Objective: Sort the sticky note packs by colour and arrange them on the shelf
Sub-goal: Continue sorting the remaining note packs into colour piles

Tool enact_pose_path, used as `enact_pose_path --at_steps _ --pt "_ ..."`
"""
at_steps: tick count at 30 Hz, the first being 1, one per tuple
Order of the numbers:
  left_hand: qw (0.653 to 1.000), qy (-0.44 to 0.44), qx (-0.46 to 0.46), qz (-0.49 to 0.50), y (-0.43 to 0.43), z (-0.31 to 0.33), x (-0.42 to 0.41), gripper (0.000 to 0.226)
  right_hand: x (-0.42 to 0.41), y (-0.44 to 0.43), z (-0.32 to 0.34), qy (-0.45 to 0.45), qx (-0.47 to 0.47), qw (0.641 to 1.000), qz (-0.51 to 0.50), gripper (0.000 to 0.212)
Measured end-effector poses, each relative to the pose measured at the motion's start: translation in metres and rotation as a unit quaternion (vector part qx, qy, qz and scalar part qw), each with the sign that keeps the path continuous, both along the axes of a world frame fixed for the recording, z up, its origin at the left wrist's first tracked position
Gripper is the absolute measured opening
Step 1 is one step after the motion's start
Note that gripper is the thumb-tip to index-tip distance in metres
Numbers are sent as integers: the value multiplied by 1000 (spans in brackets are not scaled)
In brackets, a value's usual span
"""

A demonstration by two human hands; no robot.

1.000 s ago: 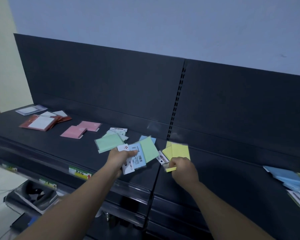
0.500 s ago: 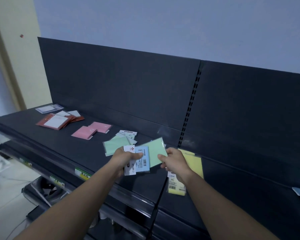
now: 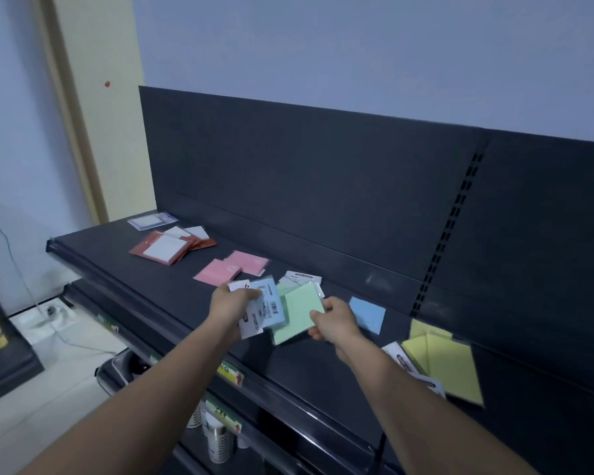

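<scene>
Your left hand (image 3: pixel 232 305) pinches fanned blue plastic-wrapped packs (image 3: pixel 271 308); your right hand (image 3: pixel 336 325) pinches a pale-green square pack (image 3: pixel 300 311). The slick fan could spill centre-frame, mixing colours.

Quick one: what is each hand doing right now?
Left hand: closed, gripping the blue pack and a white-backed pack.
Right hand: closed, pinching the green pack.
</scene>
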State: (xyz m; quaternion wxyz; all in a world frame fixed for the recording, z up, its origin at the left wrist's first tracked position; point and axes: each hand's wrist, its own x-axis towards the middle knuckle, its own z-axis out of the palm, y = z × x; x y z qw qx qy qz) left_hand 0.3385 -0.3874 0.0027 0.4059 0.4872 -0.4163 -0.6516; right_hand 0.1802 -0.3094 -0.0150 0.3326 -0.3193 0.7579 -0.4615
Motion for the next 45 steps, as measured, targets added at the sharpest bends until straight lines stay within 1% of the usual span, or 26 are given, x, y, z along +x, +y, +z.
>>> enact_pose_path --at_steps 3,5,7,8,9,10,12,13,14,15,17,18,19,20,22,24,26,30,32,34,38,41,43,45 --pt "999 5 -7 -34 -19 3 1 14 9 -17 1 -19 3 1000 -2 19" --pt "997 16 -20 -69 -32 6 -1 17 10 -28 2 -22 4 1000 -17 14" --pt "994 22 -24 -107 -44 9 -6 20 7 -35 5 28 21 999 -41 4" --pt "991 21 -27 -129 -49 10 -10 21 5 -37 7 51 28 997 -56 18" --pt "987 20 -32 -155 -52 12 -15 22 3 -38 12 47 33 996 -75 31" --pt "982 22 -39 -183 -55 14 -20 23 2 -38 18 4 35 996 -86 43" --pt "968 28 -60 -242 -56 15 -31 25 0 -36 28 -121 44 989 -74 60" --pt "960 27 -69 -269 -56 14 -36 27 -1 -34 30 -161 48 983 -67 60" --pt "953 21 -78 -292 -56 13 -41 29 -2 -32 31 -179 48 980 -71 54" --pt "947 12 -87 -310 -55 11 -47 31 -5 -30 32 -182 44 979 -85 42" --pt "937 -40 -126 -324 -55 5 -57 33 -12 -22 27 -157 15 980 -119 17" --pt "932 -70 -147 -325 -54 2 -62 33 -17 -17 25 -138 -11 980 -142 9" --pt "929 -85 -153 -327 -52 0 -68 34 -22 -11 23 -124 -40 978 -166 5" --pt "926 -85 -142 -338 -48 -2 -74 37 -28 -6 20 -115 -64 973 -189 6" --pt "916 -83 -119 -375 -39 -5 -86 39 -39 3 15 -78 -80 968 -226 11" --pt "904 -110 -129 -392 -32 -10 -101 38 -50 11 9 -28 -68 964 -254 13" --pt "896 -144 -160 -389 -27 -17 -115 38 -60 18 3 14 -45 962 -267 13" --pt "867 -235 -237 -370 -19 -29 -138 49 -77 27 -6 92 30 968 -230 15" --pt "834 -286 -288 -373 -14 -29 -146 56 -85 30 -9 148 84 968 -186 20" --pt "798 -329 -336 -376 -12 -31 -153 59 -93 31 -12 193 117 963 -148 24" --pt "739 -390 -401 -375 -9 -34 -160 50 -104 28 -14 242 136 956 -92 22" --pt "697 -427 -450 -361 -7 -32 -163 39 -110 30 -13 273 155 948 -47 24" --pt "673 -442 -471 -360 -5 -31 -164 37 -112 33 -13 297 155 942 -33 21" --pt "649 -463 -479 -366 -4 -29 -166 42 -115 38 -12 325 150 933 -28 11"
